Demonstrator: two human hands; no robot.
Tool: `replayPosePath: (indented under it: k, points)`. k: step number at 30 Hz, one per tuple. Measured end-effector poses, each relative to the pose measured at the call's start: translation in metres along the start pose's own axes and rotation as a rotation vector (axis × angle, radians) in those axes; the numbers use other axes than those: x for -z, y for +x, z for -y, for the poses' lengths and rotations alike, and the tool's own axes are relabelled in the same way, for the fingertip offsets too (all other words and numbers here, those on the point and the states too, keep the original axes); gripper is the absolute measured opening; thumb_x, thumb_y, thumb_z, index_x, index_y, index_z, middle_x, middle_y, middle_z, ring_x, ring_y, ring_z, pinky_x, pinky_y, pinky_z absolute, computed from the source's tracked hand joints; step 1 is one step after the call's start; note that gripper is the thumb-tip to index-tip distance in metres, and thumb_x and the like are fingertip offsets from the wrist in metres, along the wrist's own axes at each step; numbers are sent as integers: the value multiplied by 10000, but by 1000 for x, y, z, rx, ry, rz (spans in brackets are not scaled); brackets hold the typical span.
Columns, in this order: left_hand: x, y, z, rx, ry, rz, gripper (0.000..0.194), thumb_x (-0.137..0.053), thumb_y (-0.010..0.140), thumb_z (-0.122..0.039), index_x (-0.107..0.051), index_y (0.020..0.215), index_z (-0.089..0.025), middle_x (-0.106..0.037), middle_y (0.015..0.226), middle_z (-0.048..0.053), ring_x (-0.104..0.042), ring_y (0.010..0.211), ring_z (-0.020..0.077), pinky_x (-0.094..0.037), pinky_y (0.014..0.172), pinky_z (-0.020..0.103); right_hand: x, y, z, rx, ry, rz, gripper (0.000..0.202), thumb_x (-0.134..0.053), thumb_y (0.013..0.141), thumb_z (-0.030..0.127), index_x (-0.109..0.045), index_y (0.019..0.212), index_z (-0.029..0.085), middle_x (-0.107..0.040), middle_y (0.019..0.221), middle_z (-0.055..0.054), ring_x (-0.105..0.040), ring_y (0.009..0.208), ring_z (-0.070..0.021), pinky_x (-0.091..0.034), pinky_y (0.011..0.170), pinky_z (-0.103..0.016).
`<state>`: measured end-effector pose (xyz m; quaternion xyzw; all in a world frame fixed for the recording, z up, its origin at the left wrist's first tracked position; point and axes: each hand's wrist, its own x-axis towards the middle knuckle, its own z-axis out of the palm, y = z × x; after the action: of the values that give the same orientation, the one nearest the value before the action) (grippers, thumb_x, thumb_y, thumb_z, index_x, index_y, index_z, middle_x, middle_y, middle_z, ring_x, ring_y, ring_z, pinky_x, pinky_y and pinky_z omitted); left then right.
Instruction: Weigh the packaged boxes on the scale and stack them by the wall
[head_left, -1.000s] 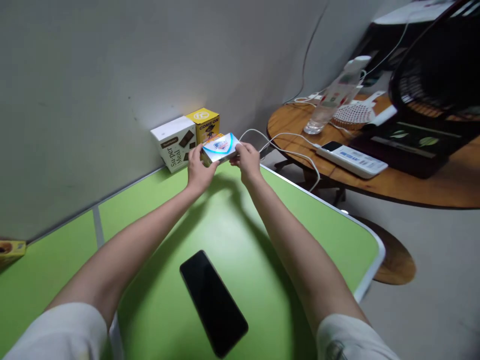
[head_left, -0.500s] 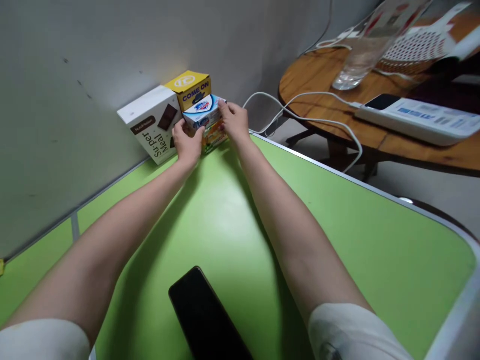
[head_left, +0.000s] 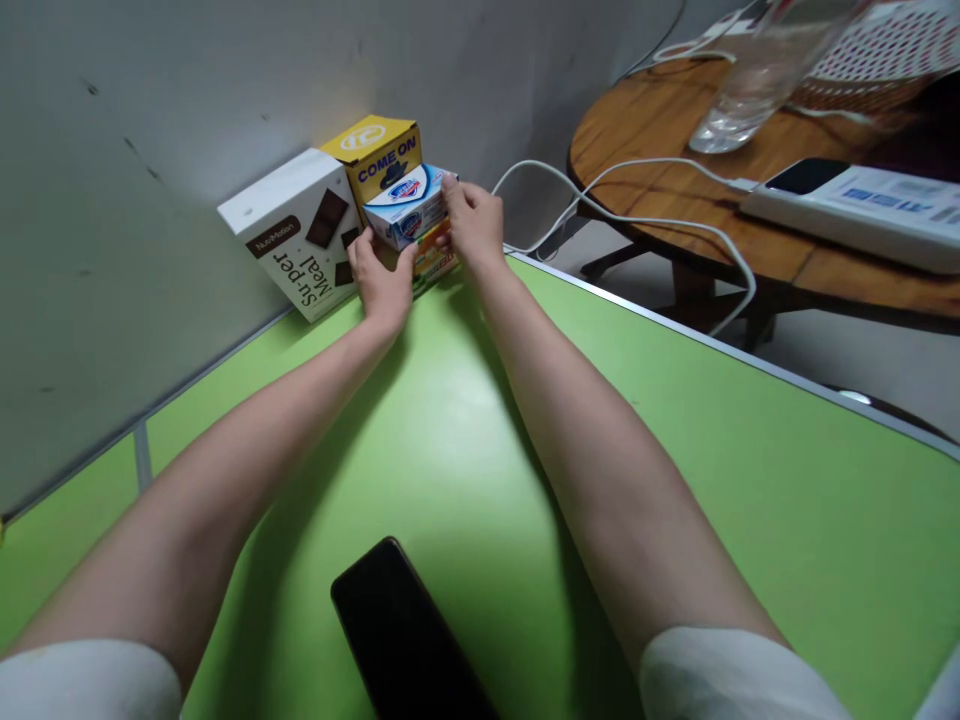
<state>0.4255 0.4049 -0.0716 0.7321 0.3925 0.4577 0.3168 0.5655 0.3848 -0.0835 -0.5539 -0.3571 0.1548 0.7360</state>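
Observation:
A white-and-blue soap box (head_left: pixel 406 190) lies on an orange-and-green box (head_left: pixel 435 252) in the far corner of the green table. My right hand (head_left: pixel 475 222) is closed at the right end of the stack, fingertips on the soap box. Lower down, my left hand (head_left: pixel 384 285) has thumb and fingers around the left end of the orange-and-green box, partly hiding it. Touching the stack from behind is a yellow "COME ON" box (head_left: pixel 381 160). To its left a white "Su-per Meal" box (head_left: pixel 296 240) stands tilted against the wall.
A black phone (head_left: pixel 409 630) lies on the green table (head_left: pixel 465 420) between my forearms. Beyond the right edge, a round wooden table (head_left: pixel 637 130) holds a glass of water (head_left: pixel 739 105), a white device (head_left: pixel 855 205) with a cable (head_left: pixel 675 222), and a woven white item (head_left: pixel 885 50).
The camera view has shifted slightly. My left hand sits a little lower against the stack, so more of the soap box's left end shows. My right hand stays at the right end.

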Motion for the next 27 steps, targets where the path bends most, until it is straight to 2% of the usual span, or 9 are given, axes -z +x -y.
replayPosePath:
  k: [4, 8, 11, 14, 20, 23, 27]
  points:
    - [-1, 1, 1, 28, 0, -9, 476, -769, 789, -277, -504, 1177, -202, -505, 1339, 129, -426, 1372, 261, -293, 1186, 364, 0, -4, 11, -25, -40, -14, 481, -479, 907, 628, -624, 832, 176, -511, 629, 32, -663, 612, -127, -557, 580, -230]
    - [1, 3, -2, 95, 20, 13, 477, -765, 794, -308, -511, 1172, -165, -502, 1332, 163, -443, 1362, 273, -302, 1182, 349, -2, -14, 35, -135, -129, -71, 366, -465, 984, 425, -621, 870, 114, -508, 621, 46, -527, 475, -39, -497, 529, -160]
    - [2, 6, 0, 91, -5, 51, 469, -765, 791, -328, -504, 1160, -203, -502, 1345, 148, -443, 1363, 284, -298, 1189, 392, -2, -18, 45, -167, -180, -73, 338, -448, 1002, 347, -616, 905, 71, -500, 617, 49, -484, 463, -20, -469, 527, -148]
    - [1, 7, 3, 79, -20, 47, 457, -766, 788, -318, -501, 1143, -211, -506, 1339, 148, -454, 1349, 286, -296, 1189, 407, -2, -16, 40, -155, -176, -67, 392, -446, 992, 430, -615, 874, 96, -497, 611, 46, -515, 471, -38, -485, 521, -159]
    - [3, 5, 3, 51, -1, 31, 455, -790, 769, -322, -530, 1126, -214, -525, 1302, 127, -470, 1327, 279, -317, 1174, 384, -1, -3, 7, -10, -64, -31, 538, -429, 904, 675, -608, 796, 180, -500, 617, 30, -647, 576, -125, -547, 518, -232]
    - [4, 6, 4, 50, 6, 50, 458, -782, 777, -335, -538, 1143, -207, -518, 1312, 135, -465, 1336, 290, -314, 1174, 381, 0, 2, -3, 7, -53, -23, 550, -419, 896, 698, -598, 789, 189, -510, 636, 16, -678, 664, -167, -571, 547, -273]
    - [0, 8, 9, 48, -15, 56, 491, -778, 780, -354, -525, 1176, -213, -499, 1339, 137, -442, 1356, 291, -284, 1189, 400, 1, 3, -7, 11, -46, -6, 514, -426, 907, 682, -577, 799, 202, -499, 650, 13, -679, 715, -177, -572, 573, -273]
